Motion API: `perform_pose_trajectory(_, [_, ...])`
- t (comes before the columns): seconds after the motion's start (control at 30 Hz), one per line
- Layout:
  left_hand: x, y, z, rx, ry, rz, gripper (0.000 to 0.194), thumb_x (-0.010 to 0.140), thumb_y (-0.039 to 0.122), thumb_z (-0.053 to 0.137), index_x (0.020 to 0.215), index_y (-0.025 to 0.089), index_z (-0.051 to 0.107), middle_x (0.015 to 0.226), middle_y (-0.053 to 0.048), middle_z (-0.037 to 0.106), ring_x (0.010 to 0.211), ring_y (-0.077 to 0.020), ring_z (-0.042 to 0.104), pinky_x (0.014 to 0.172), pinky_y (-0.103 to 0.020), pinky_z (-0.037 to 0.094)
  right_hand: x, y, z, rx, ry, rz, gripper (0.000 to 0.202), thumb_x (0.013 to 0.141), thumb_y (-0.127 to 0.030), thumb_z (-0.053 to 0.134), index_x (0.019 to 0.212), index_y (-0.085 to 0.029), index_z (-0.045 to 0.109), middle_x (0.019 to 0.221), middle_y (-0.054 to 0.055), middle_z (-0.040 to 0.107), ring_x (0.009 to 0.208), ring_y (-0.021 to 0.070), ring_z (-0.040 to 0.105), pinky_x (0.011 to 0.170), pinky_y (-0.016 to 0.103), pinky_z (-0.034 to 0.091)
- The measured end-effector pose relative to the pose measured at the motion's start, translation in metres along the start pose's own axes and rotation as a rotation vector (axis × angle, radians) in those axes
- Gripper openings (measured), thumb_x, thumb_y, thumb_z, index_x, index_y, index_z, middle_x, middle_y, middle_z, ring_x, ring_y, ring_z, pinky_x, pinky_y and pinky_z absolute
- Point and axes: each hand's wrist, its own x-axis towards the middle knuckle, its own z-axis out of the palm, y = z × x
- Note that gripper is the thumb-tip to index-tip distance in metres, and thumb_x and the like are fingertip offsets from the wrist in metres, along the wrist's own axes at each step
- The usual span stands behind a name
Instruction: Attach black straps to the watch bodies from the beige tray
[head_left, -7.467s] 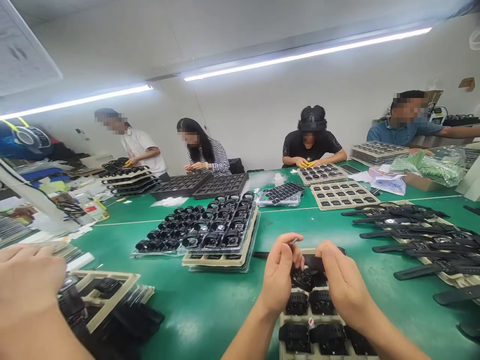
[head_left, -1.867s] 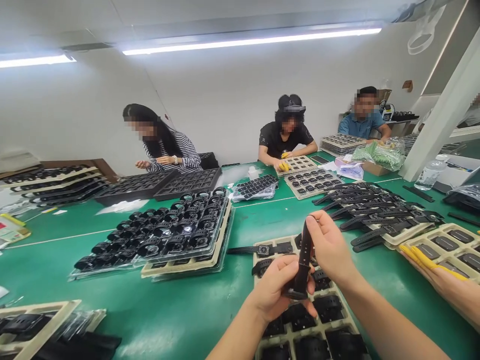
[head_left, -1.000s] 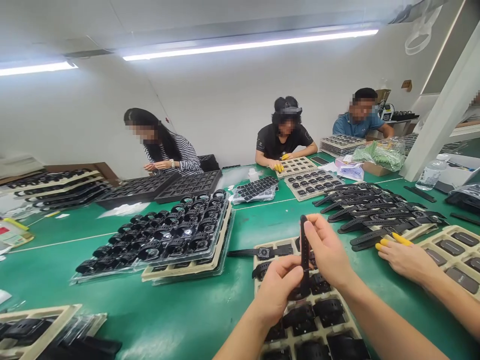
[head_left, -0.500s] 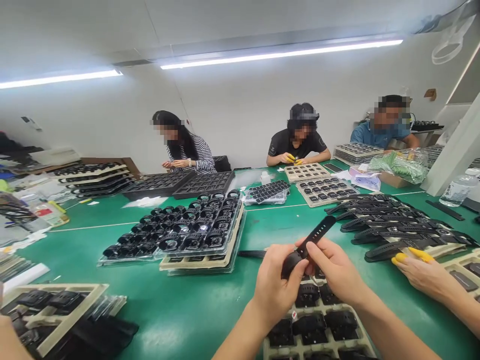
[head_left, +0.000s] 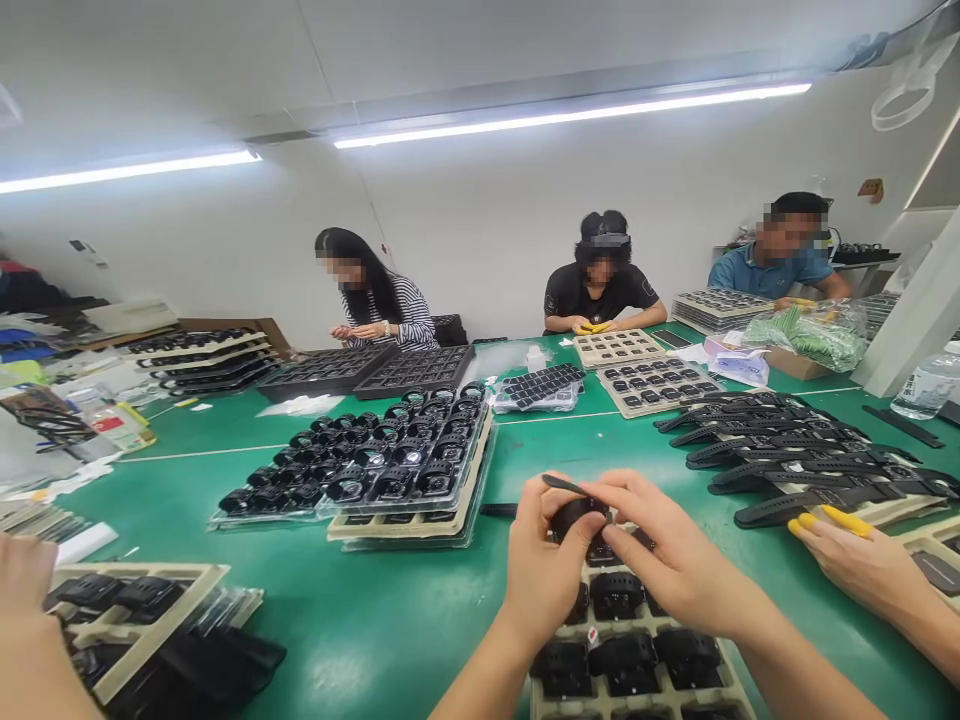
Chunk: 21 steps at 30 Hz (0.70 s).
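A black smartwatch (head_left: 576, 517) is held up between my two hands, over a beige tray (head_left: 654, 630) of similar watches. My left hand (head_left: 546, 560) is closed around the watch body, thumb on its near side. With fingers and thumb, my right hand (head_left: 660, 555) grips the black strap, which is bent over the top of the watch. Part of the watch is hidden behind my fingers. Below, several black watches (head_left: 622, 655) with looped straps sit in the tray's compartments, and a small white and red tag (head_left: 592, 635) sticks up among them.
Stacked trays of watches (head_left: 405, 480) stand left of centre. Rows of flat-strapped watches (head_left: 802, 470) lie at the right, beside a co-worker's hand with yellow fingertips (head_left: 847, 540). Another hand (head_left: 26, 600) is at a tray on the left. Three people sit across the green table (head_left: 360, 610).
The strap stood up and away to the right; now it is folded over the watch, with my right hand moved in closer to my left. The view has shifted slightly.
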Motion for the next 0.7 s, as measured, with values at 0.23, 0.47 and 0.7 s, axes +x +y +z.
perform_pose_trajectory(0.23, [0.005,0.002,0.003,-0.447,-0.051,-0.266,0.053,0.072,0.043,0.089,0.112,0.023,0.061,0.083,0.001,0.074,0.076,-0.0151,0.069,0.072,-0.024,0.051,0.001,-0.007,0.002,-0.113,0.051,0.061,0.043,0.094,-0.018,0.056,0.135,-0.029,0.062,0.099,0.005,0.069,0.089,0.0224,0.062,0.079,0.036,0.053])
perform_pose_trajectory(0.47, [0.008,-0.006,0.007,-0.646,0.104,-0.321,0.057,0.065,0.046,0.093,0.108,0.025,0.063,0.073,0.007,0.065,0.067,-0.0102,0.061,0.069,-0.022,0.048,0.001,-0.005,0.009,-0.134,0.166,0.143,0.042,0.087,-0.021,0.06,0.129,-0.027,0.059,0.102,0.006,0.067,0.092,0.0249,0.064,0.082,0.04,0.054])
perform_pose_trajectory(0.7, [0.01,-0.008,0.006,-0.533,-0.078,-0.315,0.051,0.07,0.041,0.091,0.109,0.022,0.065,0.076,0.003,0.068,0.07,-0.0113,0.061,0.069,-0.022,0.048,-0.001,-0.003,0.003,-0.073,0.053,0.165,0.049,0.095,-0.026,0.058,0.143,-0.032,0.05,0.115,0.007,0.062,0.101,0.0242,0.06,0.086,0.038,0.053])
